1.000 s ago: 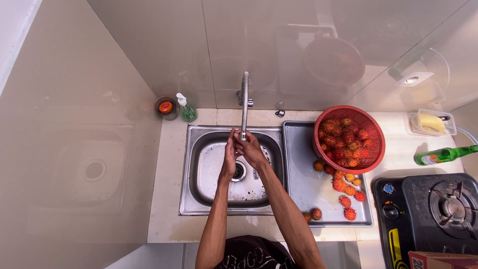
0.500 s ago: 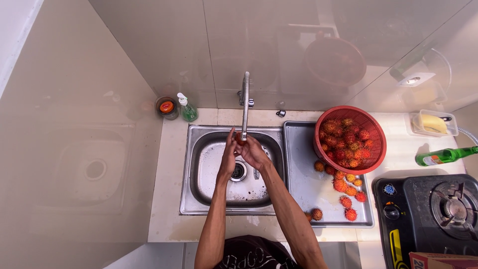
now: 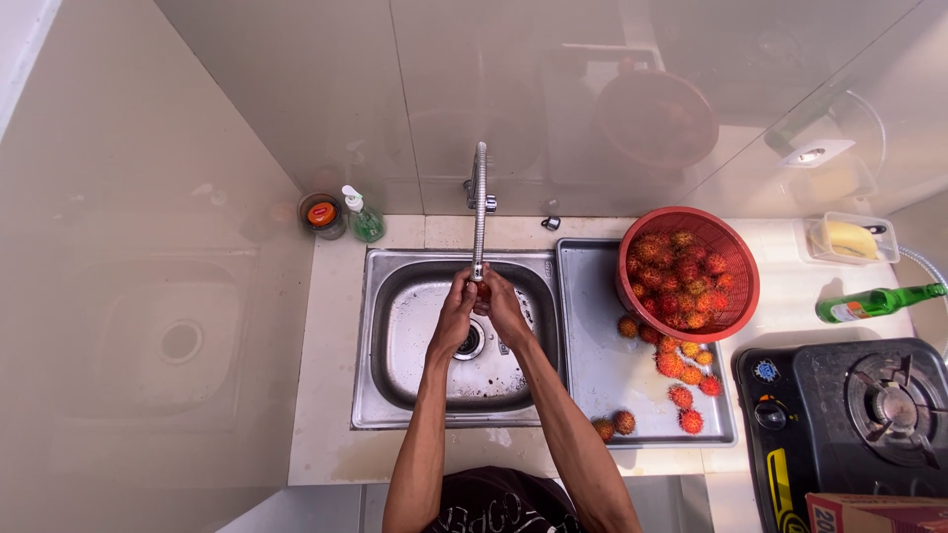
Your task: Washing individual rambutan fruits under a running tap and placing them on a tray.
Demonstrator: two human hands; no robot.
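Note:
Over the steel sink [image 3: 395,336], my left hand [image 3: 456,314] and my right hand [image 3: 502,308] are pressed together right under the spout of the long faucet [image 3: 479,212]. A small red fruit [image 3: 483,292] shows between the fingers, held by both hands. A red basket [image 3: 736,271] full of hairy red rambutans [image 3: 676,271] stands on the drainboard [image 3: 592,336] to the right. More loose rambutans [image 3: 681,370] lie on the drainboard below the basket, and two [image 3: 614,425] near its front edge.
A small jar [image 3: 322,214] and a green soap pump bottle [image 3: 363,217] stand at the back left of the counter. A green bottle [image 3: 869,301] lies at the right beside a clear tub [image 3: 851,237]. A black gas stove [image 3: 849,415] fills the right front corner.
Both hands stay together under the faucet; they shift only slightly as they rub the fruit. Nothing else has moved.

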